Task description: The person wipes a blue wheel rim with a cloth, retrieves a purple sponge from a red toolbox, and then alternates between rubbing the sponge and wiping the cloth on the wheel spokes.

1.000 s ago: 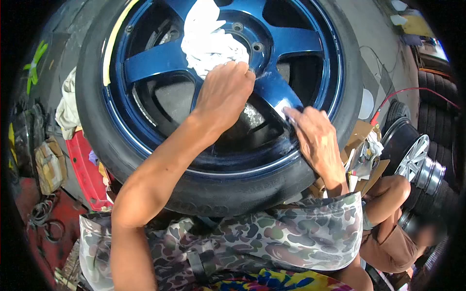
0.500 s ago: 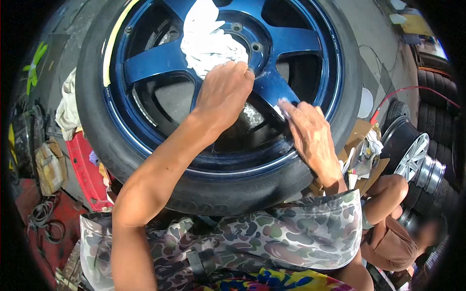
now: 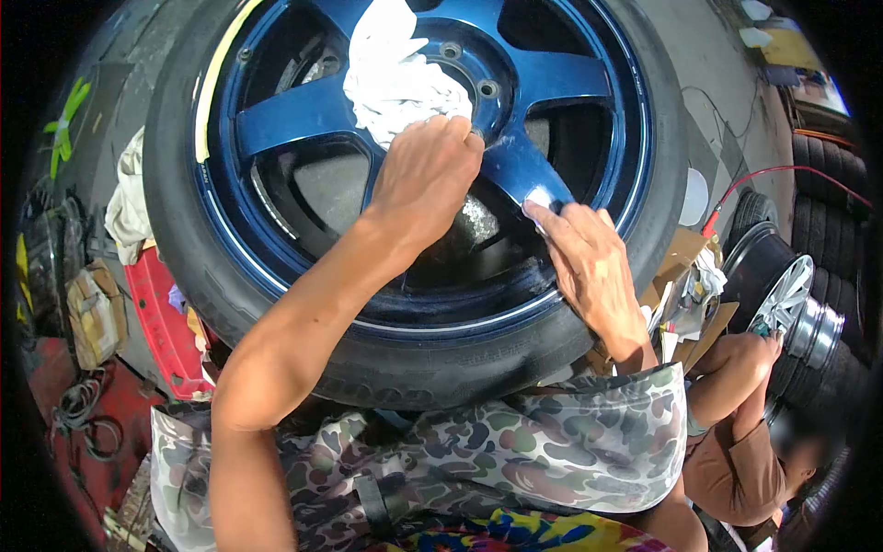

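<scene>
A blue alloy wheel [image 3: 561, 75] with a black tire [image 3: 179, 198] lies in front of my lap. My left hand [image 3: 434, 166] is closed on a bunched white cloth [image 3: 405, 92], which rests over the wheel's hub. On the lower right spoke [image 3: 520, 164], my right hand [image 3: 589, 244] presses a small white pad [image 3: 541, 197] under its fingertips. Whitish smears mark that spoke close to the hub. A pale yellow strip [image 3: 214, 83] runs along the rim's left edge.
Another person [image 3: 745, 460] crouches at the lower right beside a silver wheel [image 3: 789, 293]. Stacked tires [image 3: 828, 212] stand behind. An opened cardboard box [image 3: 685, 253] sits by my right arm; a red container [image 3: 161, 313] and a pale rag [image 3: 129, 207] are at left.
My right hand has shifted slightly down along the spoke, its fingers flatter over the white pad. My left hand stays put. The other person's arm now reaches up toward the silver wheel.
</scene>
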`<state>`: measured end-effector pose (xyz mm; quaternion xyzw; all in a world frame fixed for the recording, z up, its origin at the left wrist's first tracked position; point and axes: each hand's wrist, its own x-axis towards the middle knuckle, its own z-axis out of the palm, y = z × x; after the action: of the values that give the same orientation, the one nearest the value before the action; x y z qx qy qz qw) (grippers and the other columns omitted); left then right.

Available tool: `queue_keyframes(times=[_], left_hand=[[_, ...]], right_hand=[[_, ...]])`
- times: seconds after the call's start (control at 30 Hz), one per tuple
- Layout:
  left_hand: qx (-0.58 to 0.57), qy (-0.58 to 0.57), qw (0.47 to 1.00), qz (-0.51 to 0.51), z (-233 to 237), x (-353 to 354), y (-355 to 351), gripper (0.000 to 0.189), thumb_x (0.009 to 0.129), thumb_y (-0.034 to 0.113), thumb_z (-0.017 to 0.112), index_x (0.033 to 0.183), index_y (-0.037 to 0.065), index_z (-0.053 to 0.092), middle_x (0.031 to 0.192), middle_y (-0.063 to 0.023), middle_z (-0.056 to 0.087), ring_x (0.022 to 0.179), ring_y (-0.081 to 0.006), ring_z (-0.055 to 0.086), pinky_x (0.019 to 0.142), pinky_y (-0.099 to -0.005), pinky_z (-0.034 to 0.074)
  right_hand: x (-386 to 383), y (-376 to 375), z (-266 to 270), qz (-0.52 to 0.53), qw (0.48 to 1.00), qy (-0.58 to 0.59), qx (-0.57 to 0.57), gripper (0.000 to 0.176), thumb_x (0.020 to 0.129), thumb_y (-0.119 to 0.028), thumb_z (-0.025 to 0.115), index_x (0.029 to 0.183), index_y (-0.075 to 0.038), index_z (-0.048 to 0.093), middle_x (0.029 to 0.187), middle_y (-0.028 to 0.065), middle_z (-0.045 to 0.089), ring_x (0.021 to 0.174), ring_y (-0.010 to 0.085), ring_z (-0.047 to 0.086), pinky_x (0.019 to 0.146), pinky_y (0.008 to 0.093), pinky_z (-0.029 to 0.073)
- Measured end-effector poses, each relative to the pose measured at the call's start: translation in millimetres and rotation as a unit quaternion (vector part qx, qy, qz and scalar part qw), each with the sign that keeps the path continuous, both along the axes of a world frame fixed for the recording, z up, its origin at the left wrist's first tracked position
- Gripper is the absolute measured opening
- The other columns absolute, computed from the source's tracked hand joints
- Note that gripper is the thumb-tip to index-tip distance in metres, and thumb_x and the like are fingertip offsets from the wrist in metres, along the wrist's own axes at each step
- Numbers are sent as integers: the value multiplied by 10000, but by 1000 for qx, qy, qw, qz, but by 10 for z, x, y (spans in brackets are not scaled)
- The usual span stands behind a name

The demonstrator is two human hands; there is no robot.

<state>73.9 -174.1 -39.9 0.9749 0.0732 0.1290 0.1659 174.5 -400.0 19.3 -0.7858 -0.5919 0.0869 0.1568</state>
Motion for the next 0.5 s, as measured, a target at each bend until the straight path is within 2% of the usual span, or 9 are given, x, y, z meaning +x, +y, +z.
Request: queue_keyframes(times=[0.03,0.17,0.23,0.43,0.5], left_hand=[[3,11,1000,-1,-7,-6,-18,310,755,128,873,983,44,682,1016,-93,626,1021,-302,647,877,-440,539],[-13,21,1000,-8,-2,-4,13,312,758,132,869,991,50,678,1010,-91,624,1023,-301,647,873,-441,539],[0,20,1000,-9,-13,-9,11,317,760,137,865,999,53,674,1019,-88,626,1025,-303,647,873,-442,540],[-19,25,999,-11,4,-17,10,317,762,135,865,988,46,660,1033,-93,623,1025,-310,643,868,-446,536],[-14,25,1000,-11,6,-10,18,319,762,138,865,987,47,658,1034,-93,622,1025,-309,642,865,-447,536]], right_hand=[[-12,13,4,-3,1000,2,-3,444,890,-4,702,1329,-54,659,958,101,582,864,283,594,794,415,448],[-4,-13,22,13,1000,-26,-7,473,884,-19,706,1352,-68,662,950,81,575,864,270,584,801,404,448],[-17,-89,59,18,998,-30,-46,462,883,-27,704,1343,-65,665,966,77,585,866,265,582,808,402,447],[-8,57,58,11,999,-34,-9,431,877,-25,698,1304,-84,677,951,75,573,871,268,592,811,409,453],[-4,-19,80,7,999,-14,-43,428,880,-24,697,1302,-89,675,957,74,577,892,268,598,812,406,454]])
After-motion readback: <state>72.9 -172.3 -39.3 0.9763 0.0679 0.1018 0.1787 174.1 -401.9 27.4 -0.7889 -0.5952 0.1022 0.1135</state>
